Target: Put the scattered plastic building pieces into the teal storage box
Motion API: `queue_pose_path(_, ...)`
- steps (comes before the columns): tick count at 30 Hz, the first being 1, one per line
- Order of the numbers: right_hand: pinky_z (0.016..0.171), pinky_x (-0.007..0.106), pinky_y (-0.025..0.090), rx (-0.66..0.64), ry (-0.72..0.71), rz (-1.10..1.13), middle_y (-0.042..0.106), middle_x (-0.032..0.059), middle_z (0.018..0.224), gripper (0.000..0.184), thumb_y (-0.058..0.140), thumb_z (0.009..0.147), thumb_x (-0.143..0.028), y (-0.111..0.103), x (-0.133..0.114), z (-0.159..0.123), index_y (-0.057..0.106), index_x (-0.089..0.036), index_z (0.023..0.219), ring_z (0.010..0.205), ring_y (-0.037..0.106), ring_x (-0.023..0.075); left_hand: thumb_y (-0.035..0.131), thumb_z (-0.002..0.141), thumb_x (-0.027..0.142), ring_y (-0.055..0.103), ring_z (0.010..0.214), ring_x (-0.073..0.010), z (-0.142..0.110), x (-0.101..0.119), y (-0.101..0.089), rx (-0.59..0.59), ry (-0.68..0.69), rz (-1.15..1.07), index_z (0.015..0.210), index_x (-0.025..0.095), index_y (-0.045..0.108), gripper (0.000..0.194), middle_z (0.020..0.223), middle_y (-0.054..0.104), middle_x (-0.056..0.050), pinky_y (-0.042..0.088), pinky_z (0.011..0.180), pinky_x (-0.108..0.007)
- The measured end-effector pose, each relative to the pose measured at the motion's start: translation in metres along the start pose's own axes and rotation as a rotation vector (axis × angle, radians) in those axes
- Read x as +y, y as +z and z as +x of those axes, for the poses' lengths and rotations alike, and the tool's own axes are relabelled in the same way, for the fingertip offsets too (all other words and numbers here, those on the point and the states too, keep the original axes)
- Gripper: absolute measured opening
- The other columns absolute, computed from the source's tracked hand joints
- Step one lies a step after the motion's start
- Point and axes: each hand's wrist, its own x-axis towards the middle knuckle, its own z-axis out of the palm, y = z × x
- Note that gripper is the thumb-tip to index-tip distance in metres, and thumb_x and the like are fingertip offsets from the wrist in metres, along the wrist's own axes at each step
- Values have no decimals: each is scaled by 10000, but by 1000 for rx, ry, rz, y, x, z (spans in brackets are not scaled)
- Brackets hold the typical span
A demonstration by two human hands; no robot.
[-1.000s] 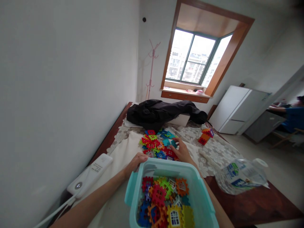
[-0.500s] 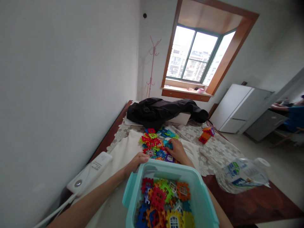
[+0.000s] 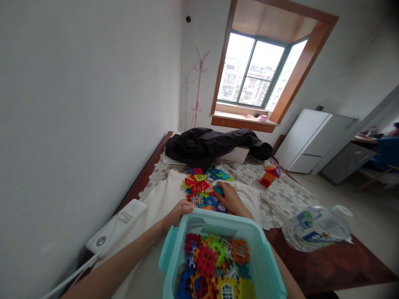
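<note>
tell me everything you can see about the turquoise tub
The turquoise tub looks like smooth plastic, with rounded corners, a thick rim and a flap-like handle jutting from its left side. It is open-topped and holds many multicoloured blocks, some with window grids. It sits close to the camera, its near edge cut off by the frame. The left hand rests at its far left corner; whether the right forearm touches it is unclear.

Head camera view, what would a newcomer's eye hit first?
Probably the turquoise tub of bright plastic pieces at the bottom, with the left hand at its far left corner. Just beyond, the right hand is at a multicolored pile of similar pieces. Behind that, dark cloth lies bunched up.
</note>
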Motion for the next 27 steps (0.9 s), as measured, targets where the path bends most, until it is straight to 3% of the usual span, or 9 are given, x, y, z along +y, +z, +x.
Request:
queue_pose_path(3, 962, 459, 518, -40, 13, -88, 736, 115, 1102, 170, 651, 973, -329, -4, -4, 1, 650, -217, 1101, 1074, 661, 316, 655, 785, 578, 305, 496, -98, 1, 0, 0, 0, -1, 19, 599, 172, 576, 453, 513, 417, 44, 204, 490, -257)
queue_pose_path(7, 924, 450, 514, 16, 81, -159, 717, 103, 1022, 141, 672, 939, -328, -10, -6, 2, 646, -216, 1022, 1004, 651, 309, 625, 809, 563, 345, 518, -113, 0, 3, 0, -1, 4, 56, 645, 156, 635, 438, 527, 461, 29, 227, 505, -258)
queue_pose_path(13, 993, 472, 536, 175, 92, 137, 714, 100, 1146, 248, 656, 935, -372, -8, -15, 2, 628, -236, 1141, 1078, 664, 295, 632, 817, 572, 321, 515, -109, -1, 5, 0, -12, 16, 55, 597, 177, 577, 456, 515, 419, 39, 216, 505, -264)
queue_pose_path(19, 1029, 467, 536, 19, -59, 178, 709, 104, 1221, 242, 706, 899, -318, 3, -33, 3, 617, -251, 1115, 1156, 655, 294, 673, 807, 577, 345, 502, -110, -3, 4, 2, 27, -4, 19, 637, 165, 632, 447, 511, 464, 34, 235, 496, -258)
queue_pose_path(24, 1071, 462, 530, 19, -105, 260, 687, 111, 1300, 265, 687, 949, -346, 3, -43, 7, 608, -255, 1184, 1216, 650, 283, 674, 796, 566, 370, 502, -113, -2, 2, 3, 21, -20, -2, 669, 151, 659, 435, 529, 497, 22, 246, 490, -263)
queue_pose_path(27, 1107, 469, 518, -37, -159, 277, 679, 111, 1356, 319, 680, 968, -329, 3, -49, 15, 615, -256, 1272, 1274, 629, 280, 682, 784, 605, 331, 488, -99, -1, 1, 2, 31, 3, 19, 615, 167, 600, 477, 518, 445, 37, 214, 480, -263)
